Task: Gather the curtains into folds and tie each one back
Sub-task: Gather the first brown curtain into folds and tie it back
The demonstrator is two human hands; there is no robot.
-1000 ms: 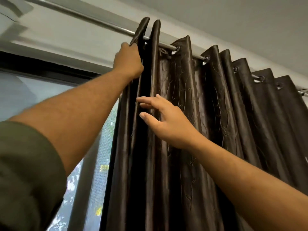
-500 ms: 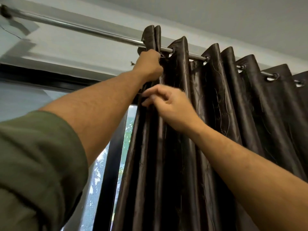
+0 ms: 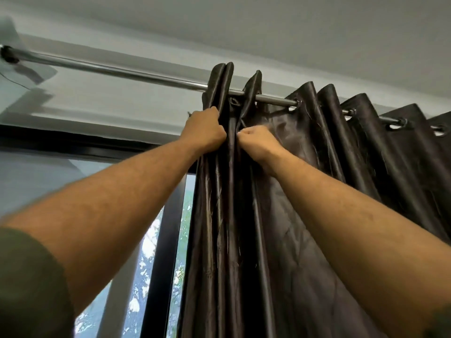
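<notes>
- The ceiling [image 3: 292,28] and the pale wall [image 3: 109,103] below it fill the top of the view.
- The curtain [image 3: 305,191], a dark brown glossy fabric, hangs from the rod on metal eyelets and covers the right half of the view. Its left edge is bunched into tight upright folds, while looser, wider folds spread off to the right.
- The window [image 3: 156,252], with a dark frame, is uncovered to the left of the curtain; blurred greenery and bright patches show through the glass.
- The rod [image 3: 117,71], a shiny metal bar, runs from a dark bracket at far left down toward the right and passes through the curtain's eyelets.
- The left hand [image 3: 205,131], its forearm reaching out of an olive sleeve [image 3: 29,284], has its grip clenched around the outermost gathered folds just below the rod.
- The right hand [image 3: 257,142], just beside the left with a narrow fold between them, has its grip pinching the next fold of the curtain, fingers curled in.
</notes>
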